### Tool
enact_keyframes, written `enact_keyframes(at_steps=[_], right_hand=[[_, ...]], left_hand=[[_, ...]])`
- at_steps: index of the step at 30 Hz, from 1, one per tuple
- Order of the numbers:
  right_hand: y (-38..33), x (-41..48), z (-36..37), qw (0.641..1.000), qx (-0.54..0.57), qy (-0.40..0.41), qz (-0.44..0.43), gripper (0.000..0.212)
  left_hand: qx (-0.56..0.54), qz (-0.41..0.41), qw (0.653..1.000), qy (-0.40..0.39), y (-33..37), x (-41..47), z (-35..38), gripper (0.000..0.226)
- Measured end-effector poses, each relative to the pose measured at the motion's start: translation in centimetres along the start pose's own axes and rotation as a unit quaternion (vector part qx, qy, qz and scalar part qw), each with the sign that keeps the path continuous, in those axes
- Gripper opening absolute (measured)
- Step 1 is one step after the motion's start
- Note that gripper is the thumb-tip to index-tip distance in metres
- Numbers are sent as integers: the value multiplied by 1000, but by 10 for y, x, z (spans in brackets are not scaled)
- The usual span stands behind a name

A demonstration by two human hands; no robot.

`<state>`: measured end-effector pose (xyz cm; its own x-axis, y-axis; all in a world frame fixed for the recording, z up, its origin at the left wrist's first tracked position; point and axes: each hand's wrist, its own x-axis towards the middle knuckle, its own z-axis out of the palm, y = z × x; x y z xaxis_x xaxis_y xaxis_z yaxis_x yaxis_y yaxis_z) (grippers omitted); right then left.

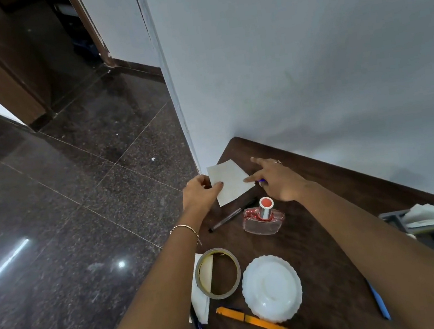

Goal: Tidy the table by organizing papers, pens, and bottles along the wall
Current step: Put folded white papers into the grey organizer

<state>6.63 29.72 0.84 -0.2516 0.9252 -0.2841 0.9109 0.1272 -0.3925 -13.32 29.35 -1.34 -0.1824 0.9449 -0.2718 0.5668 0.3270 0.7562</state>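
Your left hand (200, 193) is pinching the paper (230, 181), right hand (278, 181) spread open at its edge, so careful, that wrist could clip the bottle (263, 220) just beside it.

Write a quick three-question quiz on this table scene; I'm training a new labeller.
1. True or false: the left hand pinches the small white paper slip.
2. Fill in: the clear glass bottle has a round ____ cap.
3. The beige tape roll lies: A) flat, partly on a white paper sheet B) standing on edge C) looped around the bottle.
Key: 1 true; 2 red; 3 A.
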Motion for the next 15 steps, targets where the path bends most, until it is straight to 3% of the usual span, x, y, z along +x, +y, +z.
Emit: enact_keyframes(at_steps=[3, 7, 12, 15], right_hand=[[-2, -3, -11, 996, 79, 35, 20, 45], [-7, -15, -29, 970, 222, 77, 53, 44], [-24, -43, -47, 884, 443, 57, 139, 54], [-28, -71, -56, 773, 614, 21, 158, 46]], left_hand=[[-143, -34, 989, -15, 11, -3, -2, 18], [-334, -78, 938, -55, 33, -13, -9, 5], [-435, -64, 890, -123, 72, -43, -23, 13], [-459, -54, 870, -170, 96, -73, -27, 29]])
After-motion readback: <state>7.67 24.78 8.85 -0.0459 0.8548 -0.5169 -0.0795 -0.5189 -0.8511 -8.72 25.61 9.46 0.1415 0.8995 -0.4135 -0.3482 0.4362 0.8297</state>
